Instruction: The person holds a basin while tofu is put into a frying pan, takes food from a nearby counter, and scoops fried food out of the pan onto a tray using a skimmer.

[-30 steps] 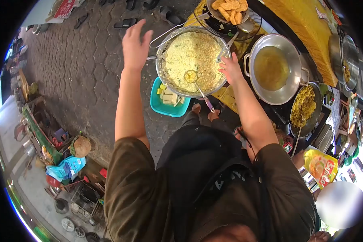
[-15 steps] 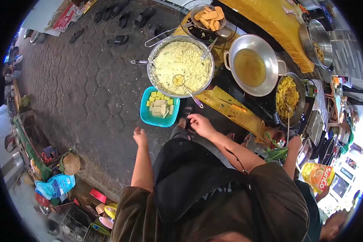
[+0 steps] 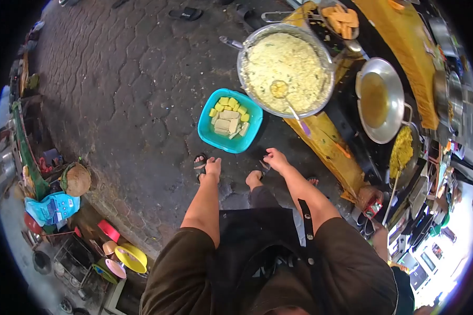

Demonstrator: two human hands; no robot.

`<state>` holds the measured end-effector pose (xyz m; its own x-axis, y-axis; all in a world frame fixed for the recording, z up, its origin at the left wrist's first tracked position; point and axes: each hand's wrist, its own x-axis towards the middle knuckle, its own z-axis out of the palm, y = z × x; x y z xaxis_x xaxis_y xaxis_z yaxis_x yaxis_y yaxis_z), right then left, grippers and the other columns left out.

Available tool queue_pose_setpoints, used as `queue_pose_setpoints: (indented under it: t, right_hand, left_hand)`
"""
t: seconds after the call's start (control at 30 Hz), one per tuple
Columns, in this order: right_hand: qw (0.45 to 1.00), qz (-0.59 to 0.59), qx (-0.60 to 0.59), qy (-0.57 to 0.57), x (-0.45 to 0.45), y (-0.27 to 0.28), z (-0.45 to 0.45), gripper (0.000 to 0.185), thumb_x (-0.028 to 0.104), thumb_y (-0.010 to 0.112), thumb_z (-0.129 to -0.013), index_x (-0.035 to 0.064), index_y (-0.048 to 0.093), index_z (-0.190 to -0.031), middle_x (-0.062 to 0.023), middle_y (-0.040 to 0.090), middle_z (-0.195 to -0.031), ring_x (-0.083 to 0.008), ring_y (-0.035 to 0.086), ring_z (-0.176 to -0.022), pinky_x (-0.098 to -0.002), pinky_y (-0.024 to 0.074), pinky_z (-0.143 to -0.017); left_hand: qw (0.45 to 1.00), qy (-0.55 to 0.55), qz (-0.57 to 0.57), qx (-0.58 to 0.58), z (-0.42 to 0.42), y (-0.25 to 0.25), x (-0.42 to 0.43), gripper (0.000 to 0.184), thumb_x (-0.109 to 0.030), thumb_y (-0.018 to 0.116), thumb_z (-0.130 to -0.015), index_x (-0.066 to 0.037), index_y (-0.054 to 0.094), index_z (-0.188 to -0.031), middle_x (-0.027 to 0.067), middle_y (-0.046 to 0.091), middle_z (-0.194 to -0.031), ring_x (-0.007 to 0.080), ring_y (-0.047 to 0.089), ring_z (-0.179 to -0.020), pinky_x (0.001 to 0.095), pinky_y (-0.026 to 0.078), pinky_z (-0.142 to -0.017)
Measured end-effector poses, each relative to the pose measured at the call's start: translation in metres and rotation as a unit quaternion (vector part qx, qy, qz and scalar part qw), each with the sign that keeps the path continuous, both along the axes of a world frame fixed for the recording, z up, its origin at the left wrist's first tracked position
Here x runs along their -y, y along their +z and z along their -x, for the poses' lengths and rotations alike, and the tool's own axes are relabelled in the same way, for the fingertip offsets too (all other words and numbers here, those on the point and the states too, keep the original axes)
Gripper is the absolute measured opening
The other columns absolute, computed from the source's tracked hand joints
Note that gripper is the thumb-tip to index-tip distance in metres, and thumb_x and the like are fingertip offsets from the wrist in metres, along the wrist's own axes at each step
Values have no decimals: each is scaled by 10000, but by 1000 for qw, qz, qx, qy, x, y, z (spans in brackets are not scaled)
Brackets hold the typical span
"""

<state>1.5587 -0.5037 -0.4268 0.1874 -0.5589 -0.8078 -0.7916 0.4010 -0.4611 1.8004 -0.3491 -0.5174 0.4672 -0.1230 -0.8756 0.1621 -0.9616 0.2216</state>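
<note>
We face a large pot (image 3: 329,79) at 1 o'clock | wok (image 3: 397,105) at 2 | teal basin (image 3: 253,118) at 12 | our right hand (image 3: 276,159) at basin's 4 o'clock, left hand (image 3: 212,167) at its 7, both loosely curled, any hold we cannot tell | pale blocks (image 3: 222,124) inside basin

Our left hand (image 3: 213,167) and right hand (image 3: 277,159) hang just nearer than 1 square turquoise plastic tub (image 3: 207,133) of yellow and beige blocks (image 3: 223,124); far right, we see 1 round silver metal basin (image 3: 330,73).
</note>
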Motion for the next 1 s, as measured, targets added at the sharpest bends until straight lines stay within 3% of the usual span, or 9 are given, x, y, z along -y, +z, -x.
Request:
queue_pose_setpoints:
  t: [0.13,0.2,0.3,0.47,0.63,0.77,0.87,0.93,1.0]
  right_hand:
    - [996,30,-84,-6,14,-107,-23,545,184,686,-690,62,514,-1193,-122,597,-1003,-248,581,-948,-344,458,-848]
    - [983,119,-132,45,23,-170,-37,540,179,674,-687,64,515,-1191,-138,591,-1034,-287,562,-989,-372,441,-883]
    - [976,134,-146,92,63,-198,-82,662,183,634,-724,95,357,-1319,-190,365,-1338,-351,426,-1193,-409,388,-975]
    - [927,317,-86,178,120,-275,-131,739,108,623,-705,118,286,-1363,-168,358,-1344,-350,404,-1195,-402,363,-992]
    - [920,286,-193,187,139,-288,-145,670,168,631,-724,136,356,-1334,-109,374,-1348,-326,361,-1229,-379,313,-1026]
    - [959,176,-171,145,141,-299,-119,535,222,642,-721,82,480,-1212,-141,497,-1238,-307,479,-1138,-377,384,-965]
    - [980,112,-143,78,100,-313,-85,494,240,658,-696,47,532,-1133,-171,601,-1075,-314,577,-1004,-388,451,-873]
    - [980,141,-138,30,53,-301,-68,398,239,707,-649,43,567,-966,-167,633,-874,-296,620,-825,-380,480,-734]
    - [986,121,-113,-35,2,-278,-55,391,251,713,-653,46,558,-949,-159,633,-837,-293,622,-788,-383,484,-714]
  left_hand:
    - [998,34,0,-49,-28,-26,20,600,-356,595,-783,-156,387,-1309,23,366,-1314,248,390,-1158,443,451,-780]
    - [994,85,-34,-66,-43,-37,28,622,-391,596,-783,-180,390,-1331,100,455,-1270,280,433,-1140,412,435,-845]
    - [989,119,-45,-79,-60,-109,16,692,-370,596,-793,-165,292,-1380,70,405,-1304,258,423,-1126,421,465,-765]
    - [961,236,-19,-145,-52,-168,26,651,-304,603,-824,-177,286,-1378,78,410,-1259,245,443,-1100,482,439,-841]
    - [875,414,104,-227,-45,-218,30,506,-274,634,-808,-129,429,-1247,54,531,-1132,210,523,-940,404,448,-742]
    - [951,286,113,-35,-72,-196,39,337,-221,663,-786,-49,576,-1062,63,612,-949,184,565,-818,359,455,-683]
    - [987,133,78,-36,-114,-145,50,337,-199,638,-781,-10,581,-1054,102,625,-883,216,607,-722,345,483,-615]
    - [988,103,110,-33,-127,-133,35,328,-170,626,-775,2,580,-1050,102,625,-884,208,608,-737,341,486,-630]
    - [987,64,143,-22,-137,-110,12,315,-123,602,-765,19,579,-1046,102,625,-891,199,609,-757,336,489,-655]
